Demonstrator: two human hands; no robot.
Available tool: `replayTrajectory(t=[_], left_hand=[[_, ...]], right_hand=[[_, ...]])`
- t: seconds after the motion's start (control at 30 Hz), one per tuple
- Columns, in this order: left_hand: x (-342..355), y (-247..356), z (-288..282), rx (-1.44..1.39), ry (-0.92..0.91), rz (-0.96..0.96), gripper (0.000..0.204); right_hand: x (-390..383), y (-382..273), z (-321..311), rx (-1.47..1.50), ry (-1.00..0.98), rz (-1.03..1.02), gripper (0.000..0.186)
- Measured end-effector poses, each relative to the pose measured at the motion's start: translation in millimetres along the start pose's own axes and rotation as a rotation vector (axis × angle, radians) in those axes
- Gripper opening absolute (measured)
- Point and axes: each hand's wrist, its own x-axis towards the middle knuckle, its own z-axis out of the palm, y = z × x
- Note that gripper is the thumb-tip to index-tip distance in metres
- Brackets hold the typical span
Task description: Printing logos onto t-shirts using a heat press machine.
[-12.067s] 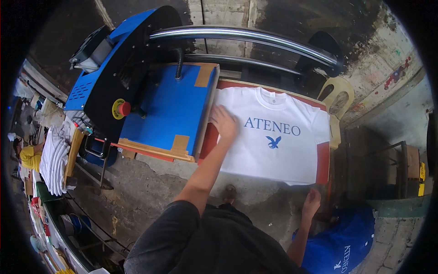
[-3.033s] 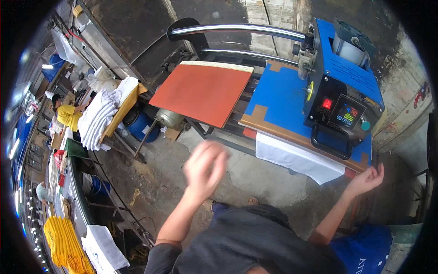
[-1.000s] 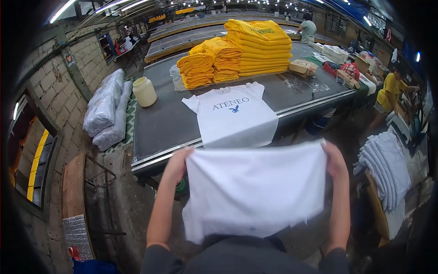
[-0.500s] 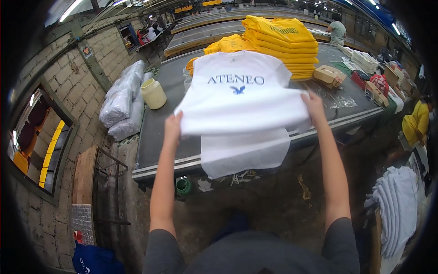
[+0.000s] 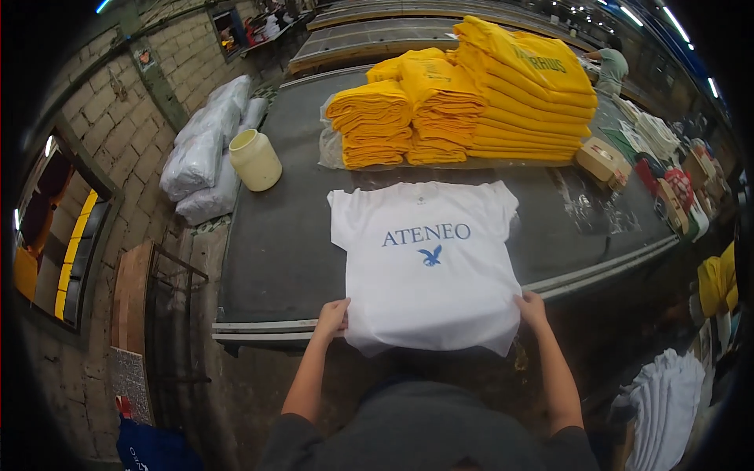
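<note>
A white T-shirt with blue lettering and a blue bird print lies face up, its collar toward the far side. Its lower part hangs over the near edge of the dark table. My left hand pinches the shirt's left side near that edge. On the opposite side, my right hand grips the fabric, fingers closed. Beyond the collar stand stacks of folded yellow shirts, the tallest at the right.
A cream plastic jar stands on the table's left. Plastic-wrapped white bundles sit beyond the left edge. A cardboard box is right of the yellow stacks. White garments hang at lower right. Another person is at far right.
The white shirt has come down from the air onto the table and toward me, spread flatter. Both my hands have lowered with it. More of the yellow stacks shows.
</note>
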Motion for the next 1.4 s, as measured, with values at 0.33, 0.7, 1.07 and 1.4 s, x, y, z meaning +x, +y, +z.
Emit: replayTrajectory(t=[0.33,0.7,1.07,1.4], left_hand=[[155,93,24,-0.459,-0.274,0.132,0.035],[203,106,20,0.692,0.738,0.088,0.079],[131,76,36,0.107,0.527,0.177,0.075],[153,98,66,-0.036,0.41,0.155,0.061]], right_hand=[[71,-55,37,-0.137,0.311,0.025,0.026],[155,-76,57,0.026,0.466,0.048,0.019],[156,-121,66,0.243,0.48,0.3,0.05],[157,-118,67,0.241,0.354,0.104,0.068]])
